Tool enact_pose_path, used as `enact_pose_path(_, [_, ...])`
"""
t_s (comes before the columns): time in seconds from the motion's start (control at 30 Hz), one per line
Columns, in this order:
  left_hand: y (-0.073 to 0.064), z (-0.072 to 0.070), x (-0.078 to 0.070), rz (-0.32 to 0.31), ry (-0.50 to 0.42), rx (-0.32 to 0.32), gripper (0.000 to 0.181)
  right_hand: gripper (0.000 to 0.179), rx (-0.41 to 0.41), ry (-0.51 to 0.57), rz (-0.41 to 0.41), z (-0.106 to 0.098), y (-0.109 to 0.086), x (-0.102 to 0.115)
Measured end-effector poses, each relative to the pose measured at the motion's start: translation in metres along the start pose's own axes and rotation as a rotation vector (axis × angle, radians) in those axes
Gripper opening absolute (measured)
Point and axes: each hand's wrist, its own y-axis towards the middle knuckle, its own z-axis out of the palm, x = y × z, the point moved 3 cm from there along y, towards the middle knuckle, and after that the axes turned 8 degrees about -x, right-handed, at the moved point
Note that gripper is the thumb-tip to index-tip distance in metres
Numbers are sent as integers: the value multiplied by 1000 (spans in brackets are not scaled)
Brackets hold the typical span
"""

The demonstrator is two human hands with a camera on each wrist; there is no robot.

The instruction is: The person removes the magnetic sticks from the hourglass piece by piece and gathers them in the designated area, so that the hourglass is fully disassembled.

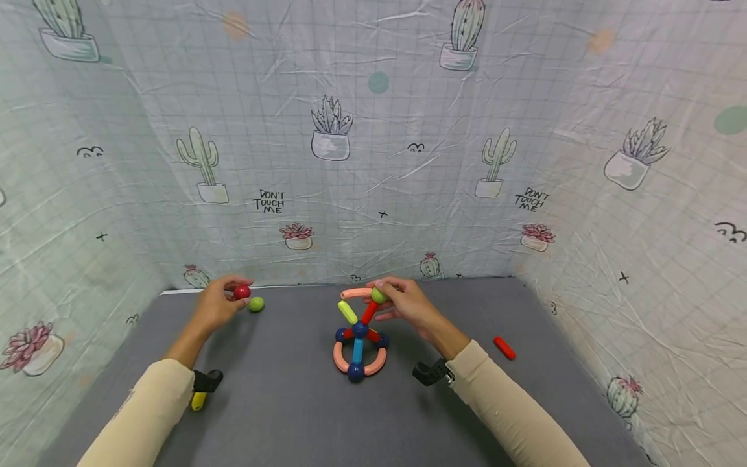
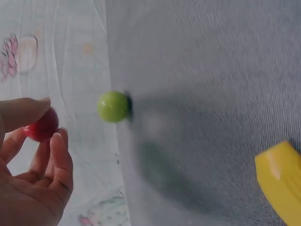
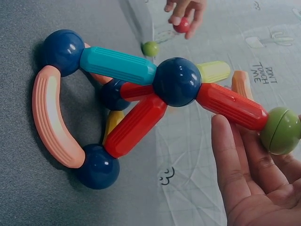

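Observation:
My left hand (image 1: pixel 214 306) pinches a red ball (image 2: pixel 43 126) between thumb and fingertips at the table's far left. A loose green ball (image 2: pixel 113 107) lies just right of it. With my right hand (image 1: pixel 413 307) I hold another green ball (image 3: pixel 281 132), which tops a red rod (image 3: pixel 231 105) leaning out of a magnetic rod-and-ball frame. A curved pink rod (image 1: pixel 356 293) sticks out leftward beside that green ball. The frame's upper dark blue ball (image 3: pixel 177 82) also bears a short yellow-green rod (image 1: pixel 347 312). Below it, blue and red rods run down to a base of dark blue balls and curved pink rods.
A yellow rod (image 1: pixel 198 401) lies at front left, partly under the left wrist's strap. One red rod (image 1: pixel 504 348) lies on the grey table (image 1: pixel 292 415) to the right. A cactus-print cloth (image 1: pixel 373 214) hangs behind and along both sides.

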Motion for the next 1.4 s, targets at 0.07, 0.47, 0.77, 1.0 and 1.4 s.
enact_pose_path(0.07, [2, 0, 9, -22, 23, 19, 41, 39, 0, -3, -7, 0, 0, 0])
enact_pose_path(0.47, [9, 3, 51, -130, 124, 73, 40, 42, 8, -9, -20, 2, 1, 1])
enact_pose_path(0.77, [6, 8, 58, -110, 203, 83, 36, 40, 15, 16, -13, 3, 1, 1])
enact_pose_path(1.0, [3, 11, 38, -93, 267, -69, 37, 38, 20, 26, -15, 2, 1, 1])
enact_pose_path(1.4, [1, 35, -77, 166, 80, -339, 22, 41, 0, 30, 3, 2, 2, 0])
